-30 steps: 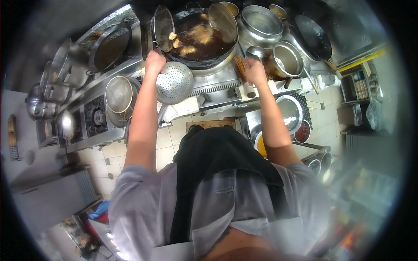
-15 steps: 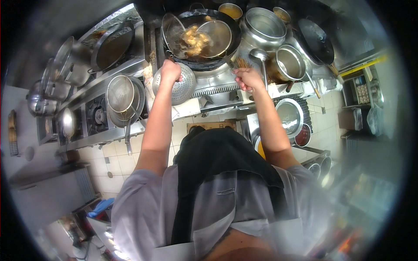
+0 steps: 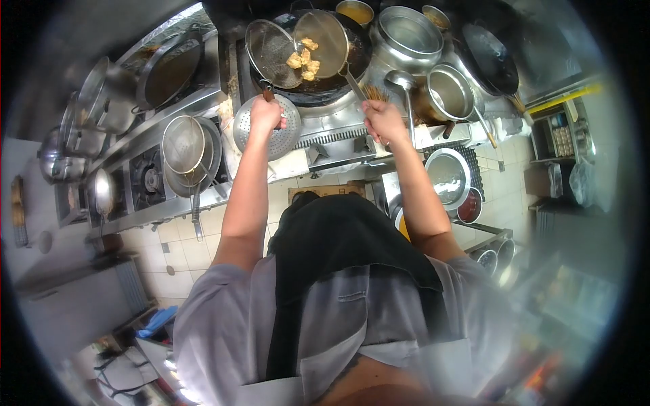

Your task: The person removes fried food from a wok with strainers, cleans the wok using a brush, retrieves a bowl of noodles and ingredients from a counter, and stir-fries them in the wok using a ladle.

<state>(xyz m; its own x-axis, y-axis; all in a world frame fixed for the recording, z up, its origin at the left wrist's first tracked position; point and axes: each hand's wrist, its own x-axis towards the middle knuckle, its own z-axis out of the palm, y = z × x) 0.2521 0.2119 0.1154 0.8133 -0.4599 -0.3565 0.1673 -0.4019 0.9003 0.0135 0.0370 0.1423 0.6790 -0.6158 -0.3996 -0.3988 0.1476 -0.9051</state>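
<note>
My left hand (image 3: 268, 114) is wrapped round the dark handle of a round mesh strainer (image 3: 267, 57). In my right hand (image 3: 384, 122) is the metal handle of a second mesh strainer (image 3: 325, 44), tilted over the first. Several golden fried pieces (image 3: 305, 59) lie or hang where the two strainers meet; whether each rests on mesh or is in the air I cannot tell. Both strainers are above a large dark wok (image 3: 355, 51) with dark liquid in it. A perforated metal skimmer (image 3: 284, 132) lies just beneath my left hand.
A ladle (image 3: 401, 80), a pot (image 3: 451, 95) and a large metal pot (image 3: 410, 34) stand right of the wok. Another strainer (image 3: 184, 143) rests over the left burners. A dark wok (image 3: 489, 61) sits far right, and a basin (image 3: 447, 177) stands below the counter.
The right strainer has swung up and left, nearer the left one, and now tilts steeply. The fried pieces, blurred between the strainers before, appear sharper and bunched closer together.
</note>
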